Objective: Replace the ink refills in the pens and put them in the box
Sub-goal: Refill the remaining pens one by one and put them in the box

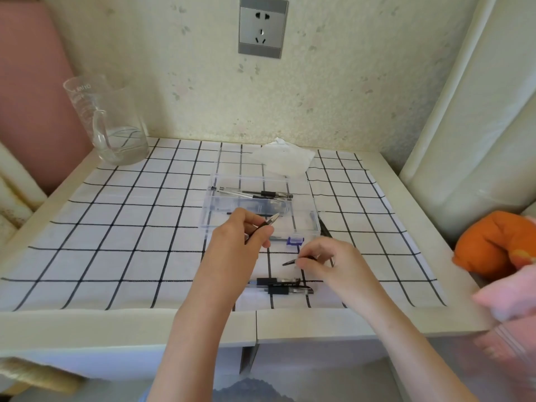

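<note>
My left hand (242, 237) grips the front part of a pen (269, 221), its black grip and silver tip pointing up and right over the near edge of the clear plastic box (216, 224). My right hand (327, 261) pinches a thin dark refill (291, 262) just above the cloth, its tip pointing left. Inside the box lie a few pens (255, 193) with black grips. Two more pens (285, 286) with black clips rest on the cloth below my hands. A small blue box latch (295, 240) sits between my hands.
A glass pitcher (111, 123) with a little water stands at the back left. A white tissue (282, 158) lies behind the box. An orange soft thing (493, 245) sits at the right edge. A dark thin piece (324, 229) lies beside the box's right corner.
</note>
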Motion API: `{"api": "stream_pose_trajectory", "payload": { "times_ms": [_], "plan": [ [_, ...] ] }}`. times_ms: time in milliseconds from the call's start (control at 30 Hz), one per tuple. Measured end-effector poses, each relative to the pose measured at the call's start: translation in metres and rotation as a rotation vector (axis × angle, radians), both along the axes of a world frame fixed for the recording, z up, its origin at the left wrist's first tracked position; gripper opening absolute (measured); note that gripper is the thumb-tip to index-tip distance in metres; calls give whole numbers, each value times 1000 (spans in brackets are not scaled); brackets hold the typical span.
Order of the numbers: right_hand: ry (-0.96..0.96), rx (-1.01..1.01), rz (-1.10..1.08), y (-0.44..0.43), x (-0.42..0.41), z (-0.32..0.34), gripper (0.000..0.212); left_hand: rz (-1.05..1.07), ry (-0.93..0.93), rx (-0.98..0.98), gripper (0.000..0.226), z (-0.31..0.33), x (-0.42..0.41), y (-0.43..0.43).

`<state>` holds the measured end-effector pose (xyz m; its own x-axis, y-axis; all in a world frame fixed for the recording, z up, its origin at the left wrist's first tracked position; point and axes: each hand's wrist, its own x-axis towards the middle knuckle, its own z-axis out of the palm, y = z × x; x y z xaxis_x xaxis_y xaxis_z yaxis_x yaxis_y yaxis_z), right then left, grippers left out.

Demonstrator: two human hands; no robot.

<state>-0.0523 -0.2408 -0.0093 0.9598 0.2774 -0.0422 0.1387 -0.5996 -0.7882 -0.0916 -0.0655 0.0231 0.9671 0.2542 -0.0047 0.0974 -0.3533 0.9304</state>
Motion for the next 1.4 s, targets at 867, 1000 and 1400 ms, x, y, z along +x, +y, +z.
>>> {"api": "stream_pose_trajectory", "payload": {
  "times_ms": [867, 1000, 1400],
  "plan": [
    [286, 795, -193, 39, -1, 20, 25, -125, -5, -80, 10, 1, 2, -7],
    [361, 849, -139, 36, -2, 20, 37, -127, -11, -106, 10, 2, 2, -8],
    [444, 915, -91, 39, -1, 18, 18, -117, -37, -124, 10, 2, 4, -10]
  ]
}}
